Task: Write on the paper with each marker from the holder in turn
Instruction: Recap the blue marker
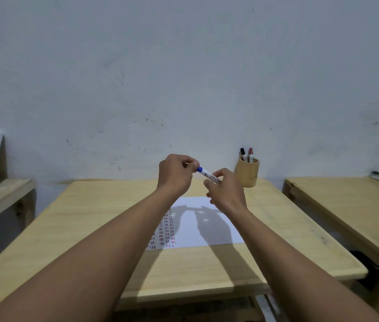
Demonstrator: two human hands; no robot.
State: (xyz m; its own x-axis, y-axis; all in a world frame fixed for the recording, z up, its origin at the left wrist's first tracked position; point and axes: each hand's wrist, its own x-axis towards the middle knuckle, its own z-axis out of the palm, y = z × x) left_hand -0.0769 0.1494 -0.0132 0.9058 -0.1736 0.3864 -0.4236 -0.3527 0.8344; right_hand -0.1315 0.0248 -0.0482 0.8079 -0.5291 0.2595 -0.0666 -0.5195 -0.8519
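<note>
Head view shows left hand (175, 173) pinching the cap end and right hand (226, 190) gripping the barrel of the blue marker (207, 174), lifted above the paper (209, 231), likely for uncapping or recapping, holder (247, 171) beyond.

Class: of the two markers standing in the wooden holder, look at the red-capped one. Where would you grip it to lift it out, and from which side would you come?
Grip the red-capped marker by its exposed capped end, coming from straight above. It stands nearly upright in the wooden holder, whose wall hides the lower barrel, and the black-capped marker stands close on its left, so pinch front-to-back.
</note>
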